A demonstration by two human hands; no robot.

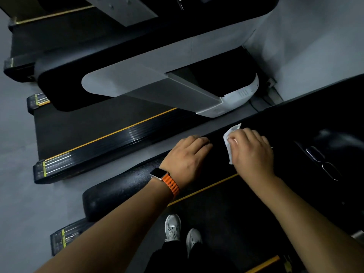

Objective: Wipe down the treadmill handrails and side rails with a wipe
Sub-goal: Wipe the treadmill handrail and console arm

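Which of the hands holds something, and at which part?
The right hand presses the wipe onto the handrail, covering its right part. The left hand holds nothing; it rests on the handrail.

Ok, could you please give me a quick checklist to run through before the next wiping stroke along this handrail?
1. Wipe under the right hand, on the handrail: ok.
2. Left hand out of the wipe's path: not ok, it rests on the handrail right beside it.
3. Both shoes planted on the belt: ok.
4. Wipe clean and damp enough: cannot tell.
5. Handrail's near end already wiped: cannot tell.
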